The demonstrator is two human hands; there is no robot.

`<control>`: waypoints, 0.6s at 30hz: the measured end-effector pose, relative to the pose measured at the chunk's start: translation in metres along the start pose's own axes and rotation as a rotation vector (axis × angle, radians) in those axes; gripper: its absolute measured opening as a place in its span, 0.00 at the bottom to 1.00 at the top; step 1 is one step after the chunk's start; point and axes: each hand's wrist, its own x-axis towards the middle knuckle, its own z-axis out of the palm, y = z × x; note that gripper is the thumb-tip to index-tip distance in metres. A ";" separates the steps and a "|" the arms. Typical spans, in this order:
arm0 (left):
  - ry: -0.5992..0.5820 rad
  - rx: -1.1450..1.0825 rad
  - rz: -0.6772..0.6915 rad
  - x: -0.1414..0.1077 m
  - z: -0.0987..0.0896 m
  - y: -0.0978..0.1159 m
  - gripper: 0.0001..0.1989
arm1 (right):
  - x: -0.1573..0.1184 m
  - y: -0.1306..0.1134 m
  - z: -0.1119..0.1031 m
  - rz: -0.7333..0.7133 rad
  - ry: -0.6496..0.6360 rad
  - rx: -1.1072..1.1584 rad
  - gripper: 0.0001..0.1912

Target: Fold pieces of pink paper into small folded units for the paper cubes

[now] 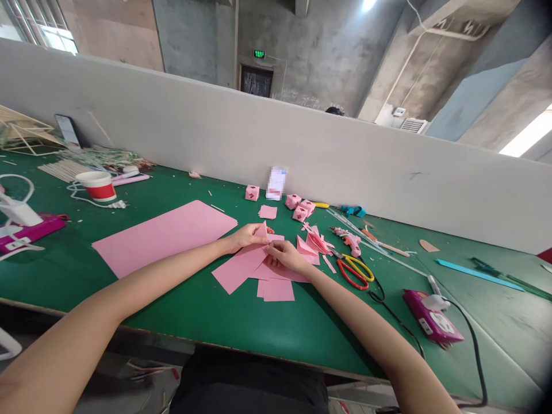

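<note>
Green table point(215, 322), with squares point(279, 290) at 6 o'clock of the raised paper point(261, 232) and scissors point(354, 280) at 4. Right hand point(282, 254) has its fingertips pressed together at the paper's near side (what they nip, I cannot tell); left hand point(244, 237) pinches the paper, its tip and apparently its long axis towards 12. For a clean fold, seemingly the step in hand, left hand should stay firm while right hand presses lightly, edges matched. Cubes point(301, 213) sit at 1, phone point(276, 184) at 12
</note>
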 end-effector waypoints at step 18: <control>-0.012 0.060 0.035 0.000 0.002 -0.004 0.24 | -0.002 -0.002 0.002 0.018 0.022 -0.052 0.21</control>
